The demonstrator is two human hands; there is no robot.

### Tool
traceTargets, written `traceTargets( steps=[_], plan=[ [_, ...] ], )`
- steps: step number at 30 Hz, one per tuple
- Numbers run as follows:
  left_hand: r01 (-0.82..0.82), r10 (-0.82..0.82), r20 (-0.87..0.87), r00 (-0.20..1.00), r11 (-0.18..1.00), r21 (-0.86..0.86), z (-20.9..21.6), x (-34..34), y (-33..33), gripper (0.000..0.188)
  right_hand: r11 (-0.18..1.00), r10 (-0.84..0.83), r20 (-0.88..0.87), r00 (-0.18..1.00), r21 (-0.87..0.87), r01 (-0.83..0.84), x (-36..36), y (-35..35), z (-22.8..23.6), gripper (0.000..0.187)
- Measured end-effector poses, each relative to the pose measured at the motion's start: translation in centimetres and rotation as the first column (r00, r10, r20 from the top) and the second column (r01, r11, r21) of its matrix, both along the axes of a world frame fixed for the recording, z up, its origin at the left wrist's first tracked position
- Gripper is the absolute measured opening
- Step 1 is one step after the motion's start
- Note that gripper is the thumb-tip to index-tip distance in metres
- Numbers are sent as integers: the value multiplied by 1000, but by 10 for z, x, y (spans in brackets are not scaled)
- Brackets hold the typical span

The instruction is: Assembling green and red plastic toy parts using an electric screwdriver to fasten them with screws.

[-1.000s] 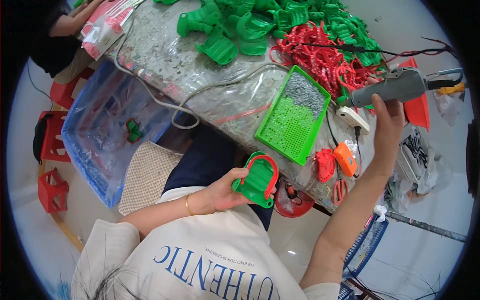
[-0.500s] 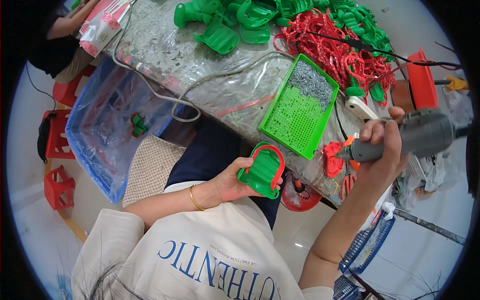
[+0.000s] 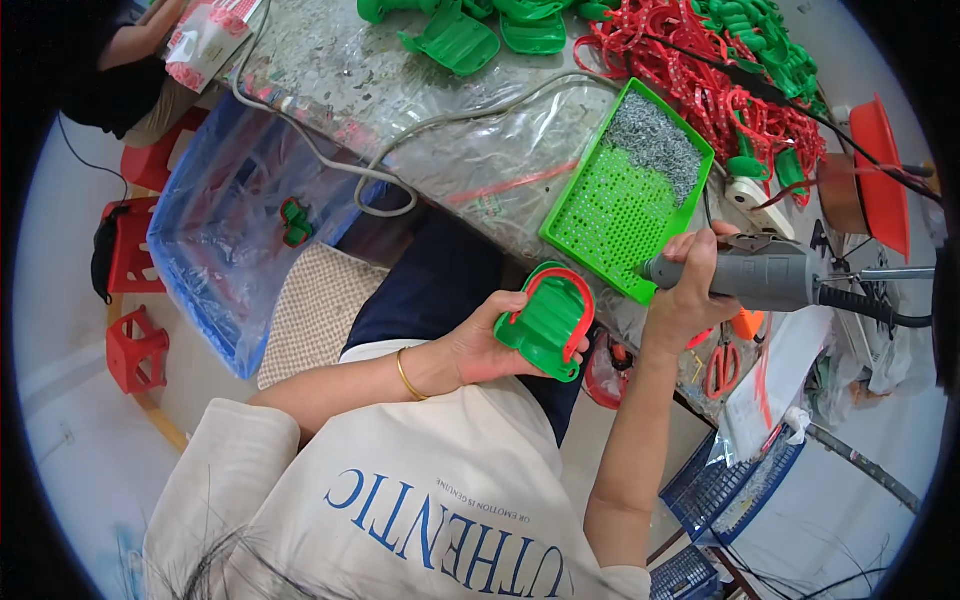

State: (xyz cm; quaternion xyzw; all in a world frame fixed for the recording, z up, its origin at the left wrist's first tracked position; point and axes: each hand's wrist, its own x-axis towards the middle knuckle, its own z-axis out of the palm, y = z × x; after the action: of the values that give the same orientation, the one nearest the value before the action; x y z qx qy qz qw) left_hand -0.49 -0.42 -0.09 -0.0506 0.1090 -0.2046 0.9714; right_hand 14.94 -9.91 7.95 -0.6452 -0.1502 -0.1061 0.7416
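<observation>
Green moulded piece (image 3: 548,322) lay in the fingers of the left hand (image 3: 487,338), the thumb pressed over its near edge and the fingertips showing at the opposite side; the fingers between were hidden beneath it. The right hand (image 3: 688,300) was closed round the front of a grey power tool (image 3: 770,278), whose nose pointed leftward past the fingers to the nearest corner of a green tray (image 3: 592,268). Whether the nose touched the tray could not be told.

A knock seemed the likeliest mishap: with the heavy body reaching out behind the right fingers, a small tilt could have driven the nose into the rim and scattered the screws (image 3: 655,140) heaped beyond. The piece, pinched mainly at its edges, might have twisted under a push, and the red strip (image 3: 586,312) curving just above the left fingertips could have slid out of line if it was loose. The tool's black cord (image 3: 870,308), trailing behind the right hand, might have snagged and dragged its aim.

The piece looked like smooth, glossy, rigid plastic, ribbed and hollowed like a scoop; the strip was a flat arch, apparently more flexible. The tray's floor was a grid of small round holes, the screws a rough, glinting silver mass.
</observation>
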Motion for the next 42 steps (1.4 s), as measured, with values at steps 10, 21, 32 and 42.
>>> traceTargets(
  steps=[10,21,32,42],
  plan=[
    [-24,25,53,998,1000,-12,-2,-2,5,63,999,-12,16,1000,-29,13,4,2,-7,18],
    [-17,16,15,1000,998,54,-2,-1,5,69,999,-50,20,999,-17,50,0,5,-7,16],
    [-7,5,31,1000,998,64,-2,-2,7,71,1000,-2,34,999,-2,2,2,3,-10,16],
    [9,-9,4,1000,996,88,-1,-4,8,72,1000,-4,28,1000,-10,5,0,3,-9,18]
  ],
)
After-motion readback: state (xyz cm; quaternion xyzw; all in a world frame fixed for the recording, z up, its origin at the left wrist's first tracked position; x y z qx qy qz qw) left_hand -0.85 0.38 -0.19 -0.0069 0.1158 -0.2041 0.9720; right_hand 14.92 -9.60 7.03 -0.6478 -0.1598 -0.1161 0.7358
